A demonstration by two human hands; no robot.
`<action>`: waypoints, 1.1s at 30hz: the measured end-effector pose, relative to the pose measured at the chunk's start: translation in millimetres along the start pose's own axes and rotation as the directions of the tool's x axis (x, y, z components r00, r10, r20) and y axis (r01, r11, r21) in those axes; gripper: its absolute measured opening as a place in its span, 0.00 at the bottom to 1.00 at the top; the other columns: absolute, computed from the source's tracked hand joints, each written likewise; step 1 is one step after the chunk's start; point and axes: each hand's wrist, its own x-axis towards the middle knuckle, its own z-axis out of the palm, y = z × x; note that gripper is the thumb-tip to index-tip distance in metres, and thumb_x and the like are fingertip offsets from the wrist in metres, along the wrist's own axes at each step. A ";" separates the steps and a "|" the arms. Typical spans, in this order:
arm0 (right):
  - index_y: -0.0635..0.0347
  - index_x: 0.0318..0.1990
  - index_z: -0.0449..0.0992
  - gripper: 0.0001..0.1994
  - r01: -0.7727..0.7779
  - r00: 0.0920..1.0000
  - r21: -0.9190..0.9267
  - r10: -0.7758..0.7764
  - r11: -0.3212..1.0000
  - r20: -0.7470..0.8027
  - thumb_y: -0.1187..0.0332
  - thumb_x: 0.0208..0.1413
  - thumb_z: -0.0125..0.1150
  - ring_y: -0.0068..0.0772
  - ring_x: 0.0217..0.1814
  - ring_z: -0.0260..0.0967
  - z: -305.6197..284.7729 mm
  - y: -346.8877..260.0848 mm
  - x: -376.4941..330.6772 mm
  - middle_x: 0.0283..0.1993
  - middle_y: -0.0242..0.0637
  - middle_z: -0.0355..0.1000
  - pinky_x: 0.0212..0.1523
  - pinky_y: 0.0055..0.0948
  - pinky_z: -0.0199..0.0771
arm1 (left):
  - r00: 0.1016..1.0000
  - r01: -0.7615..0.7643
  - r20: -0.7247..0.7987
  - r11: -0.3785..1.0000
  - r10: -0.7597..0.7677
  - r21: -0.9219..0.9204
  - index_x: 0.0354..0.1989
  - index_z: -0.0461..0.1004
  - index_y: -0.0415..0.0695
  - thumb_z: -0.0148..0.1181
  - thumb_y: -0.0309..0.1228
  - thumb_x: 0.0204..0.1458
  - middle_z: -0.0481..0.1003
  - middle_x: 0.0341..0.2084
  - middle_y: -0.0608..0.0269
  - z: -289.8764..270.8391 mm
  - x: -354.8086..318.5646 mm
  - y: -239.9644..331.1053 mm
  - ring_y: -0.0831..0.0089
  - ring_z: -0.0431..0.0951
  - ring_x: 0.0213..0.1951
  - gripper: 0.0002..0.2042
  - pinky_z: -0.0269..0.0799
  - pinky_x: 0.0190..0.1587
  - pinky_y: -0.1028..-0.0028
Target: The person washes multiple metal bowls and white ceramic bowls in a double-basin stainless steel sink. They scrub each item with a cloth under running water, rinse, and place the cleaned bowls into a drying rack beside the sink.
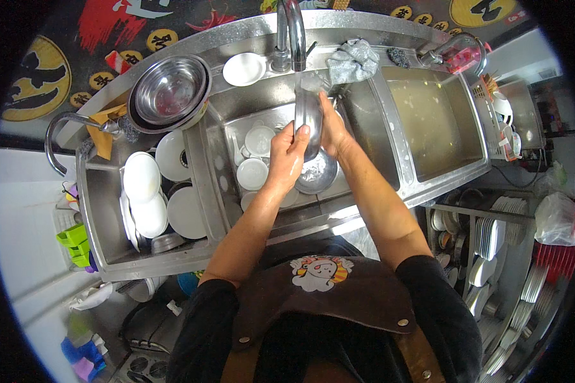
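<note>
Over the middle sink basin, a stainless steel bowl is tipped on its side under water running from the tap. My left hand grips its near left side, thumb pressed along the rim. On the bowl's other side, my right hand is pressed against it, partly hidden by the bowl. Another metal bowl sits in the basin just below my hands. Small white dishes lie in the water left of it, beside a white spoon.
The left basin holds white plates and bowls. Nested metal basins stand on its back edge. A white plate, a wet grey cloth and a scourer line the back ledge. Cloudy water fills the right basin.
</note>
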 end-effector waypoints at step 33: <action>0.58 0.60 0.57 0.28 0.221 0.859 -0.908 -0.512 0.357 0.008 0.80 0.49 0.50 0.55 0.30 0.73 -28.7 14.5 -82.5 0.41 0.56 0.72 0.29 0.43 0.75 | 0.803 0.488 -0.160 0.788 -0.574 -0.376 0.54 0.59 0.38 0.63 0.27 0.48 0.72 0.41 0.51 -53.9 23.9 -122.7 0.62 0.76 0.38 0.26 0.77 0.38 0.65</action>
